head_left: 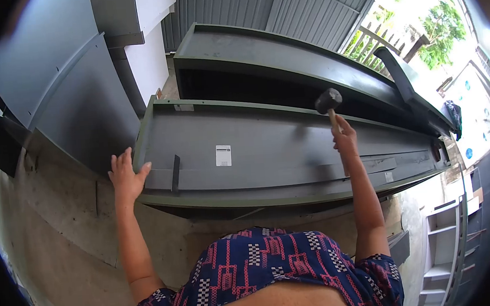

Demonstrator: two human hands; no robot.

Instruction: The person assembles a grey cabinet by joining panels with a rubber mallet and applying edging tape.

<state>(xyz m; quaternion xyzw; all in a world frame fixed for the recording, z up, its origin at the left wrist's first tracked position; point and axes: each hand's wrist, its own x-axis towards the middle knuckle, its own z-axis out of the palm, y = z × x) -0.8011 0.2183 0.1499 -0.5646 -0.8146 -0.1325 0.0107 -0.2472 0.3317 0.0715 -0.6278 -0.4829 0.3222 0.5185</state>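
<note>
My right hand (344,138) grips the wooden handle of a mallet with a black head (329,100), raised over a long dark grey cabinet (266,134) lying on its side with a green edge. Fingers spread, my left hand (127,173) is at the cabinet's left end, its thumb close to the edge. On the panel between my hands are a white label (223,155) and a narrow dark strip (175,172). A longer thin strip (309,174) lies along the cabinet's near side.
Behind stands a second long cabinet (283,45), its dark side facing me. Large grey panels (75,79) lean at the left. White shelving (439,236) is at the lower right, and a corrugated metal wall (308,6) rises at the back. Concrete floor (57,223) shows at the left.
</note>
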